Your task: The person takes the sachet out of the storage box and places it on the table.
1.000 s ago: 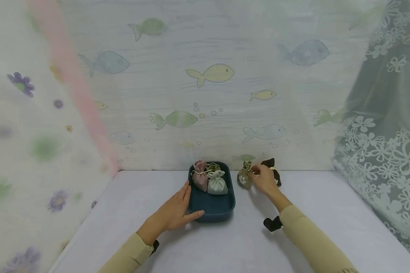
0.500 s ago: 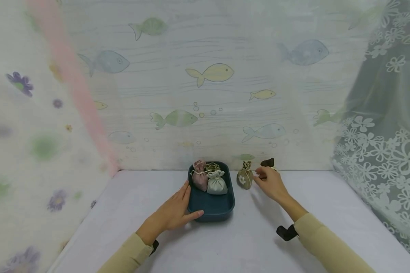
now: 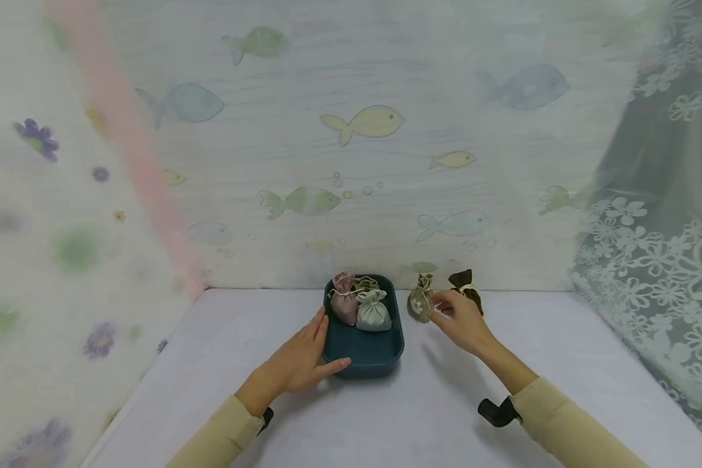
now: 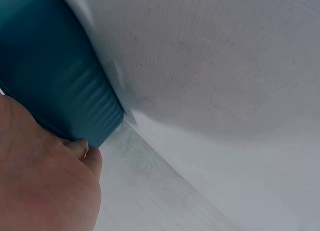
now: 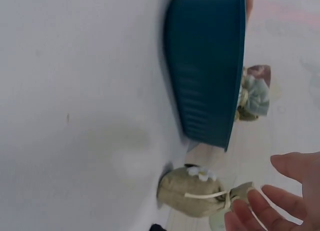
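Observation:
My left hand [image 3: 295, 361] rests along the left side of a dark blue tray [image 3: 359, 348], fingers straight, thumb over its near rim. Inside the tray's far half sit a pink drawstring pouch [image 3: 343, 304], a pale green pouch [image 3: 374, 314] and an olive pouch [image 3: 365, 284] partly hidden behind them. Right of the tray, an olive-brown pouch [image 5: 187, 193] with a white flower stands on the table. My right hand [image 3: 462, 322] is beside its tied neck, thumb and fingers apart in the right wrist view. A dark brown pouch [image 3: 461, 279] stands behind this hand, partly covered.
The white table [image 3: 351, 422] meets a fish-print curtain [image 3: 363, 175] just behind the tray and pouches. A flower-print sheet [image 3: 64, 273] hangs at the left, and lace netting [image 3: 661, 260] at the right.
My right hand has shifted a little right and toward me from the olive-brown pouch, then slightly down, uncovering more of the dark brown pouch. The left hand and tray stay put.

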`<state>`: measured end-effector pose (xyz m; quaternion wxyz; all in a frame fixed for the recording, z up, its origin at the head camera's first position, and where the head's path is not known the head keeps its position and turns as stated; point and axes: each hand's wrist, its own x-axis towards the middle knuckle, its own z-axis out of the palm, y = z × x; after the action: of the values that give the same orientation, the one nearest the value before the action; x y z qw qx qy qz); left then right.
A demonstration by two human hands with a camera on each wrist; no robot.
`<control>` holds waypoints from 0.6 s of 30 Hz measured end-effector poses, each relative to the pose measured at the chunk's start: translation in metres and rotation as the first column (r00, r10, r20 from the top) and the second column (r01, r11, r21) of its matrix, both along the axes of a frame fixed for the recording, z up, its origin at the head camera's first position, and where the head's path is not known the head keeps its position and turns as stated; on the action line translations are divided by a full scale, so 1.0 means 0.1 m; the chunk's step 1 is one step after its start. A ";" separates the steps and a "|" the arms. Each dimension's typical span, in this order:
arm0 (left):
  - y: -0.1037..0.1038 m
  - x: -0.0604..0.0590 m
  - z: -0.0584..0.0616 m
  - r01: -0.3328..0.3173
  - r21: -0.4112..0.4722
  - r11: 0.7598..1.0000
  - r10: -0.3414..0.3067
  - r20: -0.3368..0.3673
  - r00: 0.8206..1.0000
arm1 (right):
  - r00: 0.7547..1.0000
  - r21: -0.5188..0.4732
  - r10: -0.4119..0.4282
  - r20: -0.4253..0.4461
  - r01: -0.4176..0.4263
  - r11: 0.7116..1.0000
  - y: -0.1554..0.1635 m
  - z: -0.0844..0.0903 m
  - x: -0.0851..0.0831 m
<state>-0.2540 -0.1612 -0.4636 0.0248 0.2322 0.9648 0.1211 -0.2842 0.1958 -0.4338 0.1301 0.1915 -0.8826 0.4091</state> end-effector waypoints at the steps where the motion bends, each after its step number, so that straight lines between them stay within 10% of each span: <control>1: 0.00 -0.01 0.01 0.000 -0.004 1.000 0.000 -0.001 1.000 | 1.000 0.000 0.005 -0.003 -0.005 1.000 -0.02 0.01 0.01; 18: 0.01 0.00 0.03 0.012 0.013 1.000 -0.012 0.010 1.000 | 0.989 -0.047 0.103 0.105 -0.098 0.994 -0.45 -0.01 -0.06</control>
<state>-0.2540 -0.1604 -0.4604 0.0288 0.2374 0.9625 0.1284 -0.2900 0.1507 -0.4347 0.0657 0.2108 -0.8688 0.4432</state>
